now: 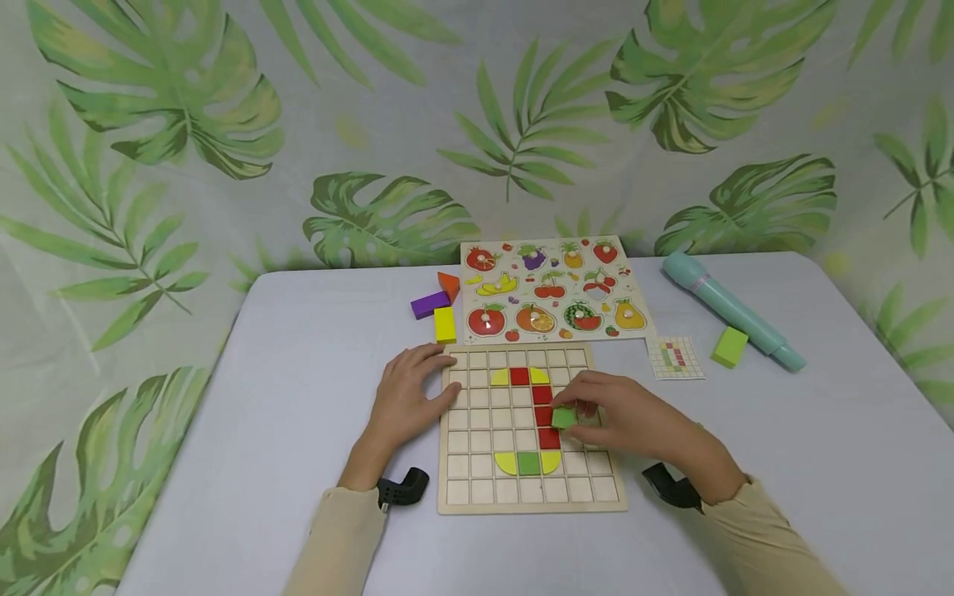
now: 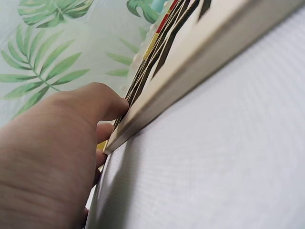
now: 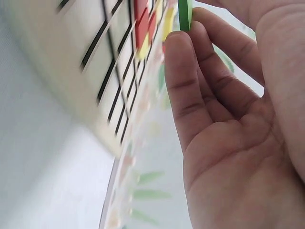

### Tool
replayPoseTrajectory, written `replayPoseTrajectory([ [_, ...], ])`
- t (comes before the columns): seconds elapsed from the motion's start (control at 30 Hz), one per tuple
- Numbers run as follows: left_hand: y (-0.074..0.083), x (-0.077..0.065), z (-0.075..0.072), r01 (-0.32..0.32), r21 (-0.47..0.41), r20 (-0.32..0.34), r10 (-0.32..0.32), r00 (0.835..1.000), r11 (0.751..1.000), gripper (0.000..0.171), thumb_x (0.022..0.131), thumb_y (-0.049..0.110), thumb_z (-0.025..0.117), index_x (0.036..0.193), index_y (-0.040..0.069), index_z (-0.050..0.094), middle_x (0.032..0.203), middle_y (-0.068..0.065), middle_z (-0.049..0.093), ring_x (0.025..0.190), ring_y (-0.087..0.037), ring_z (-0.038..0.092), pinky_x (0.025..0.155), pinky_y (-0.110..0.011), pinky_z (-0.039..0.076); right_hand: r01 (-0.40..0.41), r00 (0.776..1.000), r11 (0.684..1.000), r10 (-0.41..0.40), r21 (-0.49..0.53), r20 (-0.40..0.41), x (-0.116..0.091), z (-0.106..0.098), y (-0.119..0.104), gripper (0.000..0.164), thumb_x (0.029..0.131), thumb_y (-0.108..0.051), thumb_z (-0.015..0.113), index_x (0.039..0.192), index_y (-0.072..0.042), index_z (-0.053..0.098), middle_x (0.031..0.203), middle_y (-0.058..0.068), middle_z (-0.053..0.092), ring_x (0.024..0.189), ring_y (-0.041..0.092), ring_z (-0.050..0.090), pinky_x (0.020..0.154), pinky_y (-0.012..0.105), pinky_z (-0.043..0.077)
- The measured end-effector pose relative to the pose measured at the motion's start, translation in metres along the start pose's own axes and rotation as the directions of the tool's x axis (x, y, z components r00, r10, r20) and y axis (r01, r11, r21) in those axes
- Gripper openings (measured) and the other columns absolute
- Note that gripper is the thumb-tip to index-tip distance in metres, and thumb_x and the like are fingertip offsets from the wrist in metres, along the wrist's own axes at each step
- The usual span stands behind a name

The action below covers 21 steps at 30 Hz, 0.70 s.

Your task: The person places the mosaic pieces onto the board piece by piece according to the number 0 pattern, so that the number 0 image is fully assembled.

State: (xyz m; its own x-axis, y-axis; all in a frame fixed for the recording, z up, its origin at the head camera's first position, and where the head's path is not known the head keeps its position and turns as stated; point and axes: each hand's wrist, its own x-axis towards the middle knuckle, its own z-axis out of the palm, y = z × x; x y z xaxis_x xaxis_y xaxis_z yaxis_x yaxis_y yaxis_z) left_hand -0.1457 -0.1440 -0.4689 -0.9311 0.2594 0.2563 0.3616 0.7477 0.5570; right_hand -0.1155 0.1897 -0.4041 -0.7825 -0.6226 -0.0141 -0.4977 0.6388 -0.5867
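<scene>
A wooden grid board [image 1: 458, 497] lies on the table. Several red, yellow and green tiles sit in its cells: a red column [image 1: 542, 396], yellow rounded corner tiles [image 1: 504, 463] and a green square tile [image 1: 527, 463] near the bottom. My right hand [image 1: 626, 410] pinches another green tile [image 1: 564, 417] between thumb and fingers, over the board just right of the red column. In the right wrist view this tile [image 3: 185, 14] stands edge-on at the fingertips. My left hand [image 1: 406, 397] rests at the board's left edge, thumb on its face and fingers near the upper-left corner.
Behind the board lies a fruit puzzle [image 1: 551, 290]. Purple [image 1: 430, 305], orange [image 1: 449, 285] and yellow [image 1: 445, 324] blocks are left of it. To the right are a small pattern card [image 1: 676, 358], a green block [image 1: 729, 347] and a teal microphone-shaped object [image 1: 734, 310].
</scene>
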Motion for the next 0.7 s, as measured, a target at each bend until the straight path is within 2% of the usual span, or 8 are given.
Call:
replayPoseTrajectory([
  [0.23, 0.001, 0.000, -0.001, 0.003, -0.001, 0.004, -0.003, 1.000, 1.000, 0.035, 0.093, 0.032, 0.073, 0.123, 0.015, 0.073, 0.143, -0.008, 0.062, 0.138, -0.031, 0.051, 0.122, -0.054, 0.031, 0.062, 0.996, 0.998, -0.063, 0.033, 0.055, 0.023, 0.018, -0.012, 0.027, 0.090, -0.024, 0.081, 0.116, -0.021, 0.074, 0.101, -0.013, 0.063, 0.084, 0.008, 0.058, 0.074, 0.023, 0.055],
  [0.43, 0.000, -0.001, -0.001, 0.005, -0.001, 0.004, -0.005, 1.000, 1.000, 0.035, 0.093, 0.032, 0.073, 0.124, 0.014, 0.073, 0.143, -0.008, 0.062, 0.139, -0.031, 0.051, 0.123, -0.055, 0.030, 0.050, 0.992, 0.998, -0.055, 0.039, 0.117, 0.037, 0.030, -0.023, 0.030, 0.090, -0.031, 0.081, 0.118, -0.023, 0.074, 0.101, -0.016, 0.065, 0.086, 0.008, 0.057, 0.076, 0.023, 0.052],
  [0.7, -0.001, 0.000, 0.001, 0.006, 0.006, 0.005, -0.006, 1.000, 1.000, 0.036, 0.093, 0.033, 0.073, 0.124, 0.015, 0.073, 0.144, -0.007, 0.061, 0.139, -0.030, 0.051, 0.123, -0.054, 0.030, 0.080, 0.980, 0.995, -0.089, 0.057, 0.178, 0.048, 0.037, -0.031, 0.022, 0.091, -0.029, 0.080, 0.112, -0.024, 0.077, 0.099, -0.013, 0.068, 0.085, 0.011, 0.057, 0.074, 0.023, 0.050],
])
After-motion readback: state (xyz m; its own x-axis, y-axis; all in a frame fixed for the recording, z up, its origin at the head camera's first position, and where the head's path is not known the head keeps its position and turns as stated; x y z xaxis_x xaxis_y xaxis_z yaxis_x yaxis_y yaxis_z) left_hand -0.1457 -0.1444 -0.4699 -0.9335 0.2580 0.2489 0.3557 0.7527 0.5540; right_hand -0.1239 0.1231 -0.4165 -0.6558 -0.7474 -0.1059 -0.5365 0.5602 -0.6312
